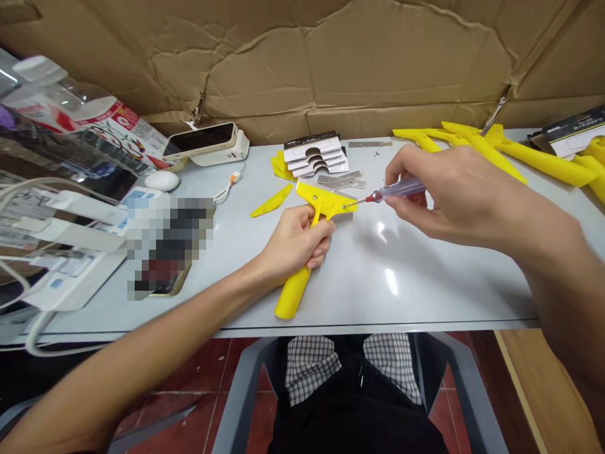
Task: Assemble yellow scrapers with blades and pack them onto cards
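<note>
My left hand [302, 243] is wrapped round the neck of a yellow scraper [295, 293], whose wide head points away from me. A thin blade edge shows along the head's far side, and two screws sit in its face. In my right hand [439, 189] is a screwdriver [399, 189] with a clear purplish handle and red collar. Its tip meets the screw [344, 206] at the head's right end. Just beyond the scraper lie loose metal blades [343, 181] and a yellow cover piece [272, 201].
A stack of small blade boxes [316, 153] stands behind the blades. More yellow scrapers [534, 154] lie at the back right. On the left are a phone [177, 284], a power strip [80, 277], a white mouse [162, 181] and bottles [113, 126]. Cardboard [331, 63] walls the back.
</note>
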### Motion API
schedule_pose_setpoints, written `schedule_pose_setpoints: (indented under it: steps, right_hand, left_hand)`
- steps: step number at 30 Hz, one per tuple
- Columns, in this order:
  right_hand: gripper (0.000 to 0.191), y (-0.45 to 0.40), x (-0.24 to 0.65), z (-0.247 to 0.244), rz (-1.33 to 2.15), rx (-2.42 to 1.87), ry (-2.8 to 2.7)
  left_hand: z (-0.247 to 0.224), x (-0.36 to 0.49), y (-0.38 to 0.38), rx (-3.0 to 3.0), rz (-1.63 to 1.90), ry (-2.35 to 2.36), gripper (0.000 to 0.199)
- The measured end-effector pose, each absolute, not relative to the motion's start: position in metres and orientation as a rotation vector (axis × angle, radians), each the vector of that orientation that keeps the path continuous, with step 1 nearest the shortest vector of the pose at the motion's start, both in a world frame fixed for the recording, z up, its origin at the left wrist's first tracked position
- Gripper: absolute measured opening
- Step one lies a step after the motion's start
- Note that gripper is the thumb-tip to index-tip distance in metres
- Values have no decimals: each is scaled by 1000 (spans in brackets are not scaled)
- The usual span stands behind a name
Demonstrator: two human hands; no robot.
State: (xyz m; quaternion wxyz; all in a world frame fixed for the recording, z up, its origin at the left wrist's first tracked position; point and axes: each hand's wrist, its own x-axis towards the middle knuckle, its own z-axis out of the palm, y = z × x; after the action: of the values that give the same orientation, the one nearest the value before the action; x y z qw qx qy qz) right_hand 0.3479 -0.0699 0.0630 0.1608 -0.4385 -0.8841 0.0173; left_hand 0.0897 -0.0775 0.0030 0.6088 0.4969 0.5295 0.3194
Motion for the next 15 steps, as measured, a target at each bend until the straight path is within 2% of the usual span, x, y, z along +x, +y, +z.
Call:
schedule_pose_setpoints:
  steps: [10, 15]
  right_hand:
    - [28, -73, 341, 63, -93, -1407, -2507]
    - [22, -67, 346, 62, 34, -1365, -2498]
  left_hand:
    - [3, 90, -78, 1172, 721, 1243, 20]
    - [2, 89, -78, 1170, 727, 1232, 21]
